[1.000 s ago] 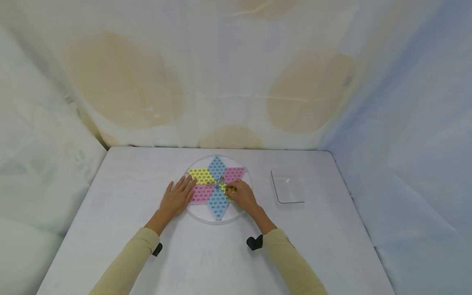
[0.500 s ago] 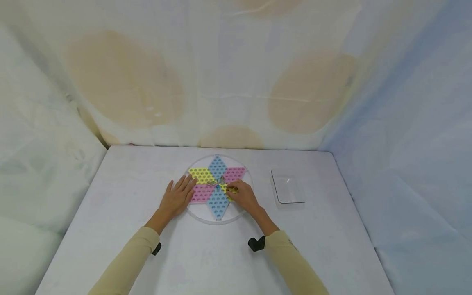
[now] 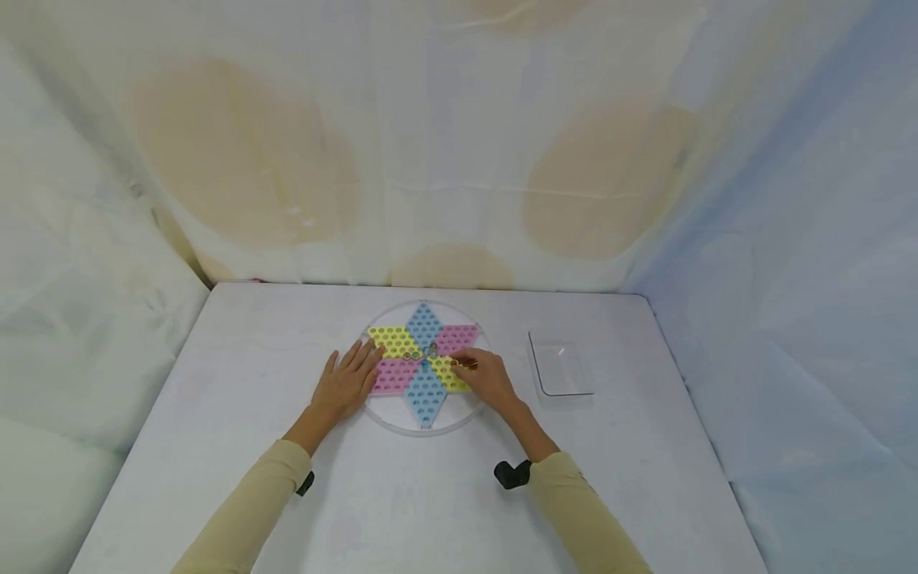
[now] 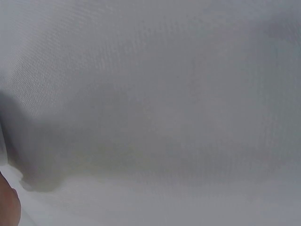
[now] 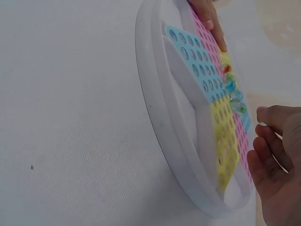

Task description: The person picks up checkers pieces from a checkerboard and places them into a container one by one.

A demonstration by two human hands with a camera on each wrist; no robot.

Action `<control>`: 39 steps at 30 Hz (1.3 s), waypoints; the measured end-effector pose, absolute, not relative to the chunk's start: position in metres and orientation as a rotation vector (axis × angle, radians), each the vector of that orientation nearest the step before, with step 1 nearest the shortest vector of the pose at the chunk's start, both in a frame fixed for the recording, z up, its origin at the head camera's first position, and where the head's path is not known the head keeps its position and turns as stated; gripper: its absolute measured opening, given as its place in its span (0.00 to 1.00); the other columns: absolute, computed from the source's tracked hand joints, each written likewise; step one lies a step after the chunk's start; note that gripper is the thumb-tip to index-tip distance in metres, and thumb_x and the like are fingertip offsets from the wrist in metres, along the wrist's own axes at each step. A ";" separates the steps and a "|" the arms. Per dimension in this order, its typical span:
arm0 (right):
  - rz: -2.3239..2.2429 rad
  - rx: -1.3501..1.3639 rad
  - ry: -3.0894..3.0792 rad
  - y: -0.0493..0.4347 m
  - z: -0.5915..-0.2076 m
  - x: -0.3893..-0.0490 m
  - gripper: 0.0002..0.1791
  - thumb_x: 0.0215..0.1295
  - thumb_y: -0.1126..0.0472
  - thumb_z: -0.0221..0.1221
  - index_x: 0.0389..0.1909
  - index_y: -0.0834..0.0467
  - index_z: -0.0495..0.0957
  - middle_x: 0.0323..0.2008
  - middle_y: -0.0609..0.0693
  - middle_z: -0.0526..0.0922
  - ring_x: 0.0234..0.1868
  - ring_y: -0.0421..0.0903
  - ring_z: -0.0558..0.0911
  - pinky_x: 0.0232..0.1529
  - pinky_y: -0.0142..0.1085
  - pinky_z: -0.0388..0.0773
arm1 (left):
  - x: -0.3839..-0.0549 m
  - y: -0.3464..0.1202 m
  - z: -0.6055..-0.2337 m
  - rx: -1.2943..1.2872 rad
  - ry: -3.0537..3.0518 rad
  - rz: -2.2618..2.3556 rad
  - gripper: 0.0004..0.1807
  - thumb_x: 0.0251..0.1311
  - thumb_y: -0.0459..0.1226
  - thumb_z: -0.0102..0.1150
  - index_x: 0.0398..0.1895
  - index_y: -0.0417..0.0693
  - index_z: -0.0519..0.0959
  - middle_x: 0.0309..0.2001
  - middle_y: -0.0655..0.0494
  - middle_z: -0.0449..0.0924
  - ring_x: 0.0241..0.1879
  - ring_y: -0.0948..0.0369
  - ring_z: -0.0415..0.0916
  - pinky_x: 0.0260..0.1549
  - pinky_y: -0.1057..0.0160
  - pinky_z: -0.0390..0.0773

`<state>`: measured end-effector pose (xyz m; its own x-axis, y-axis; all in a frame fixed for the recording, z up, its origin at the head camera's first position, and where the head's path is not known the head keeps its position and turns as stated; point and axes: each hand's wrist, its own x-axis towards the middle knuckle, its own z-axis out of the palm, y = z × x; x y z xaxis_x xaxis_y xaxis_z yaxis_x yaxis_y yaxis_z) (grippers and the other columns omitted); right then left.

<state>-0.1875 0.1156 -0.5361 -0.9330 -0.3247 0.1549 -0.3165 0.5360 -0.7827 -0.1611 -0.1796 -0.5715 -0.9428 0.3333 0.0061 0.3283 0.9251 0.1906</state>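
Note:
A round white Chinese checkers board (image 3: pixel 390 414) bears a star of blue, yellow and pink points dotted with holes. My left hand (image 3: pixel 343 387) rests flat on its left side, fingers straight across the pink and yellow points. Several glass marbles (image 5: pixel 229 86) cluster at the board's centre, red, blue and green among them. Over the right yellow point, my right hand (image 3: pixel 489 379) has its fingers curled and thumb and forefinger brought together. In the right wrist view that hand (image 5: pixel 280 150) hovers beside the marbles; I cannot tell whether it pinches one.
A clear open box (image 3: pixel 562 367) stands on the white table (image 3: pixel 402 510) to the right of the board. Pale patterned sheets (image 3: pixel 445 159) hang behind and on both sides. The left wrist view shows mostly tabletop, with a bit of hand at the lower left edge.
My right hand has drawn back rightward from the board's centre, uncovering more of the right yellow point. My left hand stays in place.

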 end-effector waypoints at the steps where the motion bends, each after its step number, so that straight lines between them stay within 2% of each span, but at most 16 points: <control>1: -1.400 -0.572 2.746 0.117 -0.535 -0.188 0.11 0.62 0.68 0.67 0.45 0.64 0.85 0.41 0.54 0.87 0.43 0.49 0.84 0.46 0.41 0.82 | -0.161 -0.179 -0.572 0.524 3.055 0.294 0.31 0.78 0.46 0.40 0.79 0.48 0.55 0.79 0.47 0.49 0.77 0.48 0.42 0.70 0.38 0.43; 19: -1.478 -0.585 2.804 0.152 -0.520 -0.188 0.10 0.62 0.68 0.67 0.44 0.65 0.84 0.40 0.54 0.87 0.43 0.53 0.85 0.47 0.42 0.82 | -0.160 -0.179 -0.571 0.516 3.047 0.298 0.30 0.78 0.46 0.40 0.79 0.47 0.56 0.79 0.47 0.49 0.77 0.47 0.42 0.71 0.38 0.43; 29: -1.463 -0.445 2.809 0.178 -0.508 -0.187 0.12 0.65 0.66 0.65 0.48 0.65 0.84 0.44 0.56 0.86 0.48 0.53 0.84 0.51 0.45 0.81 | -0.160 -0.180 -0.572 0.516 3.048 0.284 0.30 0.78 0.46 0.39 0.79 0.47 0.55 0.79 0.47 0.49 0.77 0.48 0.41 0.71 0.38 0.42; 39: -1.437 -0.388 2.871 0.203 -0.510 -0.188 0.11 0.66 0.67 0.65 0.47 0.65 0.83 0.42 0.56 0.87 0.47 0.54 0.84 0.50 0.46 0.81 | -0.160 -0.179 -0.573 0.507 3.042 0.291 0.30 0.78 0.46 0.39 0.79 0.47 0.55 0.79 0.47 0.48 0.77 0.48 0.41 0.71 0.38 0.42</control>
